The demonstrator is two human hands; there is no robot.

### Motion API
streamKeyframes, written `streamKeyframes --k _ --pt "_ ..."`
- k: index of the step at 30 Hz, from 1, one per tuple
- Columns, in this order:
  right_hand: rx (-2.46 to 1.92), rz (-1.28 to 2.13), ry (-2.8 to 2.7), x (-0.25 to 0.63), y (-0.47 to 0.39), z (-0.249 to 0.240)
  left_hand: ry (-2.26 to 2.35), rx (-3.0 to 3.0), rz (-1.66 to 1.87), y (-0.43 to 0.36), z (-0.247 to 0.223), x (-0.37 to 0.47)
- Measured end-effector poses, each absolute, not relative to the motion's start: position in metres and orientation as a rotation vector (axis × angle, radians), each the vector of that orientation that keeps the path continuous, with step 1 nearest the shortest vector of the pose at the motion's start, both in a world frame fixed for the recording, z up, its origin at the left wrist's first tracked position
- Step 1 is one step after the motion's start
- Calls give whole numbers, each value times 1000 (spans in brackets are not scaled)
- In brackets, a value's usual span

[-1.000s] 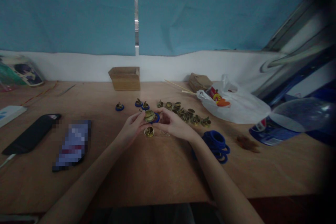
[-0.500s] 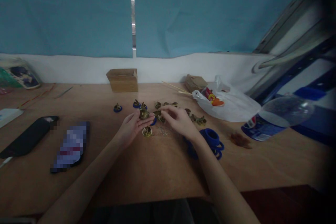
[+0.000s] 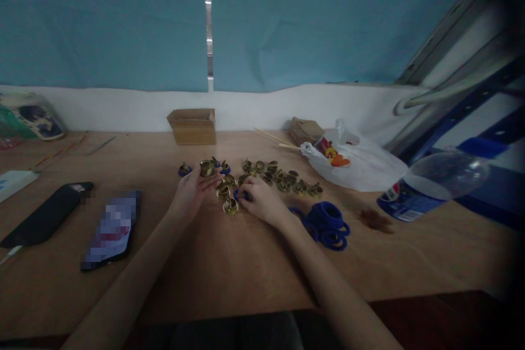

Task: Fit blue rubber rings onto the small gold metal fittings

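Note:
Between the thumb and fingers of my left hand (image 3: 192, 190) is a small round brass-coloured metal cup (image 3: 207, 169), held above the table. My right hand (image 3: 262, 199) has its fingers closed on a blue ring (image 3: 237, 194), mostly hidden behind the fingertips. Just in front of those fingertips lies another brass-coloured cup (image 3: 230, 206) with upright prongs inside. Several similar brass pieces (image 3: 283, 184) spread behind and to the right of my right hand. Near the left fingers, a few brass pieces sit in blue rings, one of them a ringed piece (image 3: 185, 169) at the left.
A pile of blue rings (image 3: 326, 221) lies right of my right forearm. Farther right are a plastic bag (image 3: 365, 167) and a bottle (image 3: 426, 186) on its side. An open cardboard box (image 3: 192, 128) stands at the back. Two phones, one a lit phone (image 3: 112, 229), lie at left.
My left hand has moved left and slightly back with the brass cup. My right hand has come down toward me, its fingers now closed on the blue ring.

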State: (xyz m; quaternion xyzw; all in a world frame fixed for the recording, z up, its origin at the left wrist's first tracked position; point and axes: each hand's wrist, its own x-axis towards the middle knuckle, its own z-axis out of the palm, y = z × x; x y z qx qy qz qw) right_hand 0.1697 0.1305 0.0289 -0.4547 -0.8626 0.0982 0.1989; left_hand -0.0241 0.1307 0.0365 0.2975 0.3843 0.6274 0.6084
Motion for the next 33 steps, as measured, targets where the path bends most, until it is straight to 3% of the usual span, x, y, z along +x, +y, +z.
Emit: streamKeyframes --k 7,14,19,24,33 --pt "-1250 250 -2414 161 129 24 877 695 1454 131 35 -25" --pt "-1138 61 -2068 183 106 71 858 607 1385 130 46 -28" --pt "-1504 -75 -1807 246 70 98 852 657 1393 127 46 -25" --pt "-1799 -141 -1621 301 40 92 823 724 1411 127 40 -23" --pt "-1721 -64 -1854 313 23 77 825 717 1435 124 39 -21"
